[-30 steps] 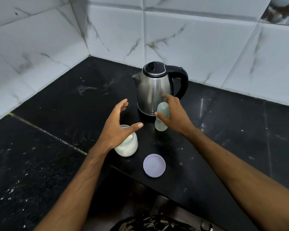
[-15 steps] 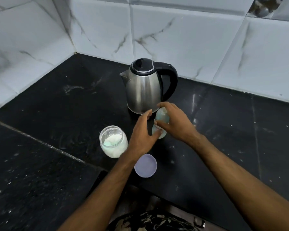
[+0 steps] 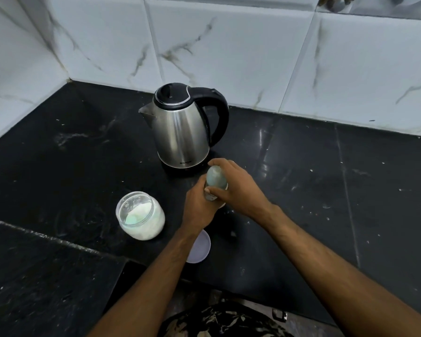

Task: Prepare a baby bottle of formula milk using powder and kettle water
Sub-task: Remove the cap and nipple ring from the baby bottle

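Both hands are on 1 baby bottle (image 3: 215,177). The right hand (image 3: 237,189) wraps over the top part, with its fingers curled round the pale green cap and the thumb pressed on the near side. The left hand (image 3: 199,207) grips the lower part of the bottle from the left, fingers curled round it. The bottle stands up on the black counter (image 3: 58,152), a bit to the right of the middle, just in front of the kettle. Most of the bottle is hidden by the hands, so only the rounded, see-through green cap and a small bit of the body show.

Just behind the hands is a shiny steel electric kettle (image 3: 181,135). It has a black lid, a black handle on its right side and a spout that points left. There is a tiny dark word near its bottom edge, but it is too small to read.

To the left of the hands sits 1 open glass jar (image 3: 140,216) with white powder in it. A pale green scoop lies in the powder. Near the left wrist, a round light purple lid (image 3: 199,248) lies flat on the counter, partly under the arm.

White marble-look tiles (image 3: 229,52) cover the walls at the far side and the left.
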Demonstrator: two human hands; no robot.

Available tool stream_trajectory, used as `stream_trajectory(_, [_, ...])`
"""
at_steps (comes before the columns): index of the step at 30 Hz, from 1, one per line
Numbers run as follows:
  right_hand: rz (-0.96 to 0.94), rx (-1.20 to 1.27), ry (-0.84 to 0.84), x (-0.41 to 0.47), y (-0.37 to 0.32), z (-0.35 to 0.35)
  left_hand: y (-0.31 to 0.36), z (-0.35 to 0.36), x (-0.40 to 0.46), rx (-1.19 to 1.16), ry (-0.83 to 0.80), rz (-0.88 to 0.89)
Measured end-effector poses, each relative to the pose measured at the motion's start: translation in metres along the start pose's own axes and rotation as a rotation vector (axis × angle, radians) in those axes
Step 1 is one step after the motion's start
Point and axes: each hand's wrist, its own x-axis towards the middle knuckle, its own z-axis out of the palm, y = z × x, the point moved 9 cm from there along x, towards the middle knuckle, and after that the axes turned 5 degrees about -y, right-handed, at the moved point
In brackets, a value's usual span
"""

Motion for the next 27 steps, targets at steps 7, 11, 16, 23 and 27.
stream_trajectory(7, [-0.035, 0.011, 0.008, 0.0, 0.004, 0.003, -0.003, 0.001, 0.002, 0.051, -0.022, 0.012])
stream_trajectory(11, [-0.071, 0.029, 0.006, 0.001, 0.004, 0.003, -0.003, 0.001, 0.003, 0.066, -0.021, 0.025])
stream_trajectory(16, [-0.132, 0.151, 0.075, -0.002, -0.003, -0.01, -0.005, 0.001, 0.003, 0.072, -0.032, 0.026])
stream_trajectory(23, [-0.081, 0.226, 0.331, 0.01, 0.017, -0.076, -0.005, 0.002, 0.002, 0.041, -0.041, 0.027])
stream_trajectory(27, [0.108, 0.124, 0.447, -0.013, 0.086, -0.086, -0.008, 0.002, 0.003, 0.053, -0.029, 0.035])
